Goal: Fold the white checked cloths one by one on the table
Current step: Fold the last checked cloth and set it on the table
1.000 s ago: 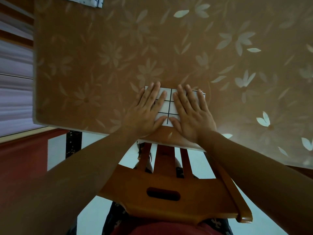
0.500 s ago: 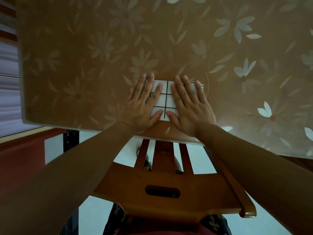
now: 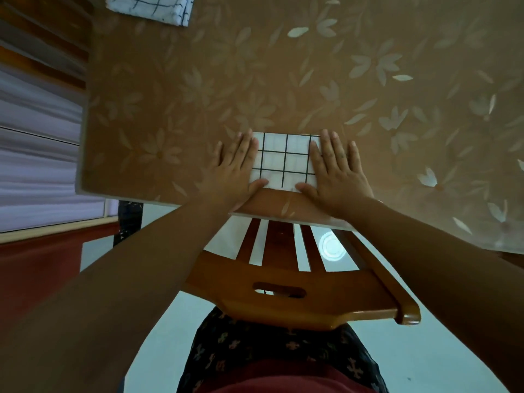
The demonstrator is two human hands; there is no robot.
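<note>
A wooden chair back [image 3: 295,296] stands nearest, just short of the tabletop [image 3: 283,80] edge. Past it, a folded checked cloth [image 3: 285,161] lies flat close to that edge. The left hand [image 3: 235,171] presses the cloth's left side and the right hand [image 3: 334,171] its right side, fingers [image 3: 326,148] flat and outstretched, gripping nothing. Far beyond the cloth, at the tabletop's far left, sits another checked cloth [image 3: 153,7].
</note>
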